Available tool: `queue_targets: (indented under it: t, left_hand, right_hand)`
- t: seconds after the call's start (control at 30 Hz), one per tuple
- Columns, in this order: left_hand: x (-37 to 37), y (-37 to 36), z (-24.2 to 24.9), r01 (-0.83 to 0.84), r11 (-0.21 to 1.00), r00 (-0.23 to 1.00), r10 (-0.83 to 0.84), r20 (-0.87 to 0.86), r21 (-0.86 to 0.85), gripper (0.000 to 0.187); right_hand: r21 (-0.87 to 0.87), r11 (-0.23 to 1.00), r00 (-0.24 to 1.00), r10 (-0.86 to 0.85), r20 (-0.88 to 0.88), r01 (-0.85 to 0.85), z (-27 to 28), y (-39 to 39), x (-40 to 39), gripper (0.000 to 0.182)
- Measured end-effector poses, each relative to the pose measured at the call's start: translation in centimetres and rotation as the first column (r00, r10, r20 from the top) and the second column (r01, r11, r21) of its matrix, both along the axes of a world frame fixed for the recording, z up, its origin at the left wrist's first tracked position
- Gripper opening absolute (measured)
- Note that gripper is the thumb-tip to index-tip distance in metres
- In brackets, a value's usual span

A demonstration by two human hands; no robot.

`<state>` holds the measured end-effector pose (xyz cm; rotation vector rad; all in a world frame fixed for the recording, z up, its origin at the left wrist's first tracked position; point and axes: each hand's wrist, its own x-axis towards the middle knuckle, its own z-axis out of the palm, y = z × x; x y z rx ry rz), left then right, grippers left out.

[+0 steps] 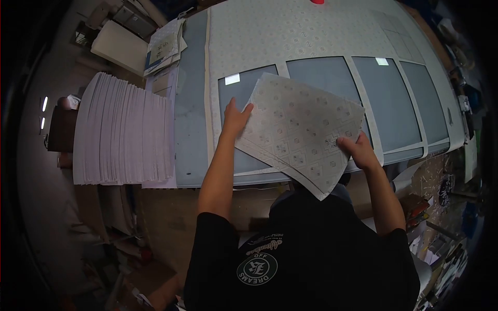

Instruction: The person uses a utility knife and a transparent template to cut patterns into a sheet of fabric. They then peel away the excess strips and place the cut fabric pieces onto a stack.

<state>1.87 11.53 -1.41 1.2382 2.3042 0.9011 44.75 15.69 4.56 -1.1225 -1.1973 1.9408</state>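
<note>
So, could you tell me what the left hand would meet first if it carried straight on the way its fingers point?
The left hand points away across the table. It would probably first meet the grey panel, though its height above the table is unclear.

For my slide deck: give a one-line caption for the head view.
Both hands, left and right, hold a printed sheet over a grey table.

I hold a sheet point(303, 129) at mid-frame over the table point(192, 129), my left hand point(234, 118) on its left edge, my right hand point(358, 149) on its right. A paper stack point(122, 136) lies left of the table. More papers point(165, 46) sit at upper left, behind the stack.
</note>
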Motion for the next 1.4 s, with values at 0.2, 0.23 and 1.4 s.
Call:
queue_targets:
  t: [0.2,0.23,1.4]
  left_hand:
    - [-2.8,-1.1,4.2,0.030,0.986,0.813,-0.120,0.569,0.165,0.076]
    - [-1.9,-1.9,5.4,-0.004,0.944,0.835,-0.179,0.521,0.329,0.082]
    - [7.7,-9.5,7.5,-0.110,0.749,0.866,-0.250,0.433,0.654,0.040]
  right_hand:
    - [0.480,0.839,0.966,0.216,0.140,-0.257,8.9,3.8,2.6,0.031]
    - [0.510,0.841,0.983,0.129,0.135,-0.180,9.8,3.8,3.3,0.032]
    - [0.576,0.767,0.944,-0.329,-0.027,0.284,4.4,-0.4,8.9,0.027]
